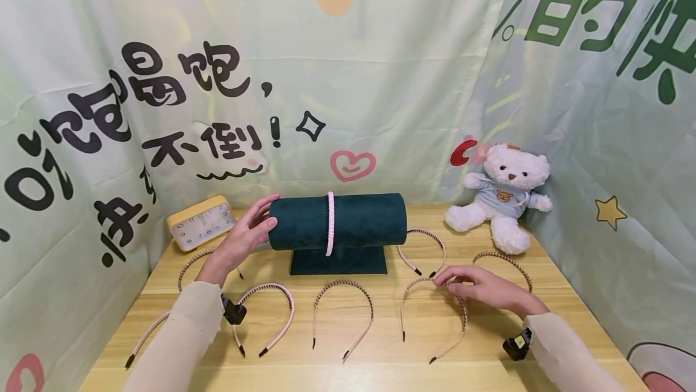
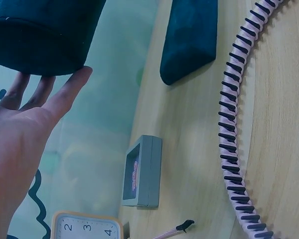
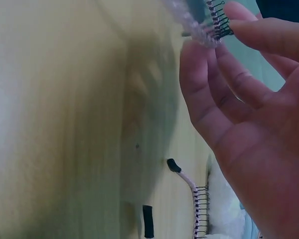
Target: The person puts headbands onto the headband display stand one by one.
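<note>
A dark green velvet roll stand (image 1: 370, 220) stands at the middle of the table, with a pink toothed headband (image 1: 330, 223) round its roll. My left hand (image 1: 241, 244) rests on the roll's left end; in the left wrist view its fingers (image 2: 67, 94) reach straight against that end. At the right, my right hand (image 1: 484, 288) pinches the top of a pale beaded headband (image 1: 464, 318) between thumb and fingers. The right wrist view shows this headband's dark teeth (image 3: 219, 25) beside the thumb. Its lower ends slant toward the front of the table.
Several more headbands lie about: one in the middle (image 1: 344, 283), a pink one (image 1: 280, 290) left of it, others near the sides. A yellow clock (image 1: 202, 223) stands back left, a small grey box (image 2: 148, 172) near it. A white teddy bear (image 1: 502, 199) sits back right.
</note>
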### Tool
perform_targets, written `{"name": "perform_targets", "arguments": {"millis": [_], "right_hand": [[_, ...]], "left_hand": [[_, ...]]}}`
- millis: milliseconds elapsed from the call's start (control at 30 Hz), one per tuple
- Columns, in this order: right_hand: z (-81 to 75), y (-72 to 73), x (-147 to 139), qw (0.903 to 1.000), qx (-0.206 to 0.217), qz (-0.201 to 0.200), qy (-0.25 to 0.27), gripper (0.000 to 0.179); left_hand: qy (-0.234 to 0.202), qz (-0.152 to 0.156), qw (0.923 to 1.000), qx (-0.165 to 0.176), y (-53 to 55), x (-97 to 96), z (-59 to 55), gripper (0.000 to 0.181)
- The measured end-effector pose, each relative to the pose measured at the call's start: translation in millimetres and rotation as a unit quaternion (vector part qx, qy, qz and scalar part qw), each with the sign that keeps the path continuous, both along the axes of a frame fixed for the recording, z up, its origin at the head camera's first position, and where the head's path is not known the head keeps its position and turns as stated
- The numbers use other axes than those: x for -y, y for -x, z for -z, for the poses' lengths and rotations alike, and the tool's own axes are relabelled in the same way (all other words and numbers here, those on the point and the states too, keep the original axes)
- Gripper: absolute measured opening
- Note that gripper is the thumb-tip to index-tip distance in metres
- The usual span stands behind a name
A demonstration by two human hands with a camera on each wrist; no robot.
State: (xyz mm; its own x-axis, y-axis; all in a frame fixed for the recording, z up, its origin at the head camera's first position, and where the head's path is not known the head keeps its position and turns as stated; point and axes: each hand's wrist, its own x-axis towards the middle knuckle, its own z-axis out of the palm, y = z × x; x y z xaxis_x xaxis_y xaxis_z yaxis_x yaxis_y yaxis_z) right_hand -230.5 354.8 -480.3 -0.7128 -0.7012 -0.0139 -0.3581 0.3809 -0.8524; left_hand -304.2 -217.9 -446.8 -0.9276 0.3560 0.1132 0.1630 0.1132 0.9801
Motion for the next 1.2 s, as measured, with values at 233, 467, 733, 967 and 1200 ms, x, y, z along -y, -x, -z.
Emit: {"name": "perform_targets", "arguments": {"millis": [233, 467, 733, 967, 1200], "right_hand": [[-5.3, 1.3, -5, 0.9995, 0.031, 0.008, 0.007, 0.032], [-15.9, -1.5, -8, 0.9947, 0.096, 0.029, 0.022, 0.037], [-22.4, -2.4, -8, 0.9855, 0.129, 0.022, 0.108, 0.031], [-30.2, -2.4, -4, 0.9759, 0.133, 0.024, 0.172, 0.039], [-41.0, -1.0, 2, 0.9665, 0.122, 0.031, 0.223, 0.043]], "left_hand": [[-0.002, 0.002, 1.0000, -0.001, 0.1, 0.2, 0.1, 0.061], [-0.004, 0.003, 1.0000, 0.000, 0.5, 0.5, 0.6, 0.061], [-0.004, 0.004, 1.0000, 0.002, 0.5, 0.5, 0.3, 0.061], [-0.004, 0.003, 1.0000, 0.001, 0.9, 0.9, 0.5, 0.061], [-0.009, 0.003, 1.0000, 0.001, 1.1, 1.0, 1.2, 0.061]]}}
